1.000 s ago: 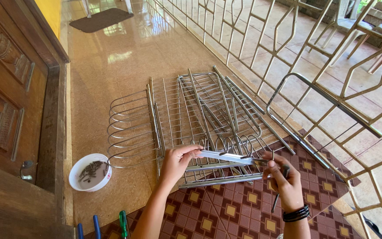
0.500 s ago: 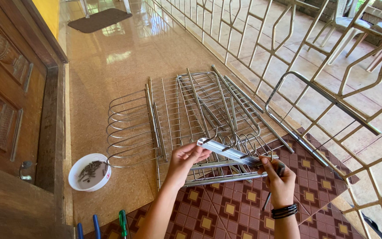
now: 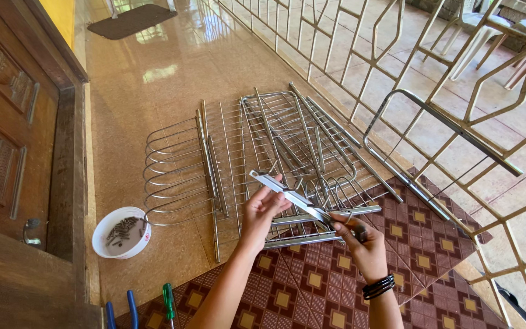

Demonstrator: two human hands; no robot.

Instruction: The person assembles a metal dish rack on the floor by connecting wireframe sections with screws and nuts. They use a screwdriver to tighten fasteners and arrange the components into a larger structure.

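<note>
The left hand (image 3: 262, 210) and right hand (image 3: 360, 242) pinch a metal strip (image 3: 288, 195) in their fingers, one at each end. It hangs tilted just above the wire racks (image 3: 257, 152) on the floor (image 3: 153, 85). A bowl (image 3: 120, 231) of screws sits left.

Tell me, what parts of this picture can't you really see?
Head view, the only one:
- The metal strip: its lower end is hidden inside the right hand.
- Whatever else the right hand grips: covered by its fingers.
- The bits in the white bowl: too small to tell apart.
- The tool handles: cut off by the bottom edge.
- The left hand hides part of the wire racks.
</note>
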